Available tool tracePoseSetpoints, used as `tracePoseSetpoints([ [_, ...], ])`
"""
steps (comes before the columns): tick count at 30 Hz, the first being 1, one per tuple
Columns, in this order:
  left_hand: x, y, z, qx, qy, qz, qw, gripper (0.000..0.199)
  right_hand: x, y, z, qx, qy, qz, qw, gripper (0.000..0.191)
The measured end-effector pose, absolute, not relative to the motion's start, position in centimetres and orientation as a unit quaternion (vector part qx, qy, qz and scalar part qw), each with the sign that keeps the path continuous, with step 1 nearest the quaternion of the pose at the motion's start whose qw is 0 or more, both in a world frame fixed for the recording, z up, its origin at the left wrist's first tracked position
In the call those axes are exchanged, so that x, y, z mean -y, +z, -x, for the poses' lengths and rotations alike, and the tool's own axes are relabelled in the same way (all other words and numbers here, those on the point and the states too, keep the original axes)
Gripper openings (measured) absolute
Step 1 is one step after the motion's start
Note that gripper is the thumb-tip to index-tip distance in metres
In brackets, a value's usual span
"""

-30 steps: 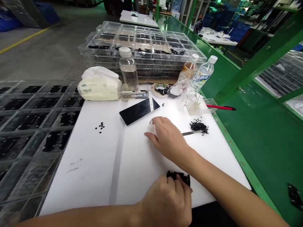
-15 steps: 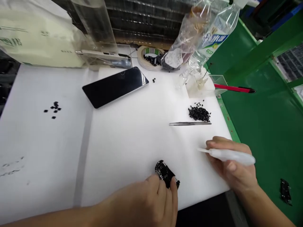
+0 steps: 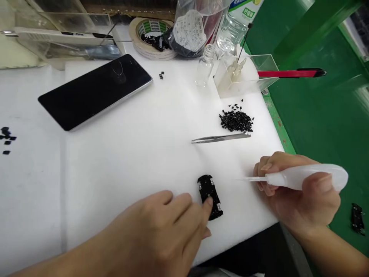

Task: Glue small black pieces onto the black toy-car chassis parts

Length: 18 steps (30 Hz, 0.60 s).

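Observation:
A small black car-shaped part (image 3: 206,186), with silvery spots along its sides, lies on the white foam board (image 3: 138,154). My left hand (image 3: 170,223) holds it down with the index fingertip on its top; the thumb is below, apart from the part, and the other fingers are curled. In my right hand (image 3: 300,192) is a white squeeze bottle (image 3: 305,176) with a thin nozzle pointing left, its tip apart from the black part. Tweezers (image 3: 220,138) lie beyond, just in front of a heap of tiny black pieces (image 3: 236,120).
A phone (image 3: 95,92) lies at the back left. Behind are a tape roll (image 3: 152,52), a plastic bag (image 3: 190,34), a small glass bottle (image 3: 205,65) and a clear box (image 3: 236,82) with a red pen (image 3: 288,73). Another black part (image 3: 357,219) lies on the green surface.
The view has moved closer. My left fingers have loosened from around the black part, leaving the index fingertip on it, and it lies more upright in view. The squeeze bottle stays in my right hand.

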State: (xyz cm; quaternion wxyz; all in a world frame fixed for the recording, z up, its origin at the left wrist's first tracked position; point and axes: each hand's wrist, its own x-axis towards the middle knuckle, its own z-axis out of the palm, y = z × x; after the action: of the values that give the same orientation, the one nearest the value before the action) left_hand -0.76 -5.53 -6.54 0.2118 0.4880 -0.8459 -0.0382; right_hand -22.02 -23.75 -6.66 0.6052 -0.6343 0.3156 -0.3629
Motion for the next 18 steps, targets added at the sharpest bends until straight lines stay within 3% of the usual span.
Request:
tracePoseSetpoints([
  [2,5.71,-6.81,0.81,0.827,-0.032,-0.514,0.226,0.04,23.24,-6.58,21.64,-0.335,-0.38,0.596,0.624,0.047],
  [6,5.87,-6.85,1.05,0.828,-0.02,-0.516,0.217,0.044,22.9,-6.83,21.56,-0.323,-0.361,0.661,0.573,0.024],
  [18,5.35,-7.53,1.15,0.804,-0.064,-0.541,0.237,0.044,22.51,-7.26,21.43,-0.301,-0.364,0.706,0.527,0.019],
])
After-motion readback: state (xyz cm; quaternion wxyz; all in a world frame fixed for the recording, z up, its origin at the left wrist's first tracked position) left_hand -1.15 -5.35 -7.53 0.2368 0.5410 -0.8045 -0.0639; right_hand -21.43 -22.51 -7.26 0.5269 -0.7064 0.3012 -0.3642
